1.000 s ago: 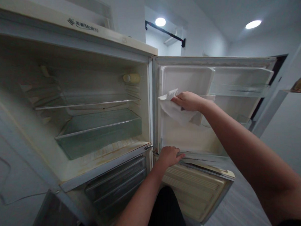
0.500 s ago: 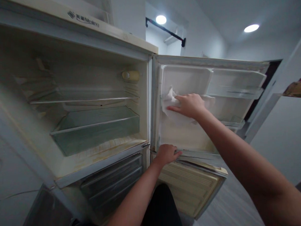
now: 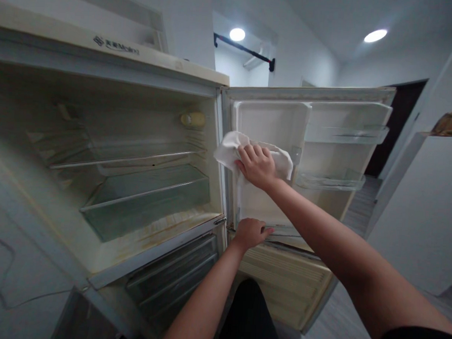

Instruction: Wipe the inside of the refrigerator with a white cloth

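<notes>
My right hand (image 3: 256, 164) is closed over a white cloth (image 3: 229, 149), whose ends stick out on both sides of the fingers. It is in front of the inner side of the open upper fridge door (image 3: 267, 114); whether the cloth presses on the liner I cannot tell. Lower down, my left hand (image 3: 250, 233) grips the bottom edge of that same door near the hinge, thumb pointing right. Clear door racks (image 3: 329, 182) sit to the right of the cloth. The fridge (image 3: 199, 72) stands open on the left.
Inside the fridge are a glass shelf (image 3: 126, 155), a clear drawer (image 3: 150, 201) and a yellowish lamp cover (image 3: 193, 119). The lower door (image 3: 281, 285) is open too, beside my knee (image 3: 250, 309). A white cabinet (image 3: 413, 210) stands at right, and a cable (image 3: 39, 296) hangs at left.
My right hand has moved left across the door with the cloth, which is now spread wider under the fingers. The door has swung slightly. My left hand stays at its lower edge.
</notes>
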Available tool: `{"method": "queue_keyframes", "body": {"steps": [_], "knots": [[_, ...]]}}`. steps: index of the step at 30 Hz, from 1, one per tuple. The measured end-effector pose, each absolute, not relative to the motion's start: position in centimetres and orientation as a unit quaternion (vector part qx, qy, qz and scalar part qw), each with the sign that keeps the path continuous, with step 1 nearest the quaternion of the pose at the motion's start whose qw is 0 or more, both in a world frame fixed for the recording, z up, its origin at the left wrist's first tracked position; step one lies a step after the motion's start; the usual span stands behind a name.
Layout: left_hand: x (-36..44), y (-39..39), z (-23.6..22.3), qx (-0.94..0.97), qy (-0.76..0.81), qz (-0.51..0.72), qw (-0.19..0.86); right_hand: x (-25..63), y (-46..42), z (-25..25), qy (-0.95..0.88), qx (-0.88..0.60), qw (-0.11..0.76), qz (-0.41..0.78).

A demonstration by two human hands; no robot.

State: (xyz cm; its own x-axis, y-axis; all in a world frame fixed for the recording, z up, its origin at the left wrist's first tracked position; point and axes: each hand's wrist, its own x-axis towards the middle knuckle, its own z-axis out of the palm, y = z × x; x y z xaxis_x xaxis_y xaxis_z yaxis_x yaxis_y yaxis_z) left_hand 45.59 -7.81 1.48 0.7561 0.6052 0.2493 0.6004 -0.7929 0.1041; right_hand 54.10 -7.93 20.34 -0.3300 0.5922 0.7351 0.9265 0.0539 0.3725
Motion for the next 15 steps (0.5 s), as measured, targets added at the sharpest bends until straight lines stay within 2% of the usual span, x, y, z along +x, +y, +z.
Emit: {"method": "queue_keyframes", "body": {"steps": [4,7,10,13,15], "knots": [[45.9,-7.7,1.4,0.935,0.333,0.119,0.012,57.6,-9.9,19.9,-0.690,-0.558,0.200,-0.415],[46.4,-7.6,1.4,0.933,0.341,0.115,0.012,61.1,-11.2,19.3,-0.644,-0.590,0.249,-0.418],[46.9,-7.7,1.3,0.931,0.344,0.119,0.012,63.9,-11.1,18.4,-0.605,-0.574,0.360,-0.417],[47.3,-7.8,1.3,0.930,0.346,0.124,0.011,64.5,-10.0,16.6,-0.571,-0.497,0.501,-0.419],[47.4,-7.8,1.3,0.930,0.343,0.129,0.010,63.5,-9.4,14.8,-0.553,-0.450,0.562,-0.419]]}}
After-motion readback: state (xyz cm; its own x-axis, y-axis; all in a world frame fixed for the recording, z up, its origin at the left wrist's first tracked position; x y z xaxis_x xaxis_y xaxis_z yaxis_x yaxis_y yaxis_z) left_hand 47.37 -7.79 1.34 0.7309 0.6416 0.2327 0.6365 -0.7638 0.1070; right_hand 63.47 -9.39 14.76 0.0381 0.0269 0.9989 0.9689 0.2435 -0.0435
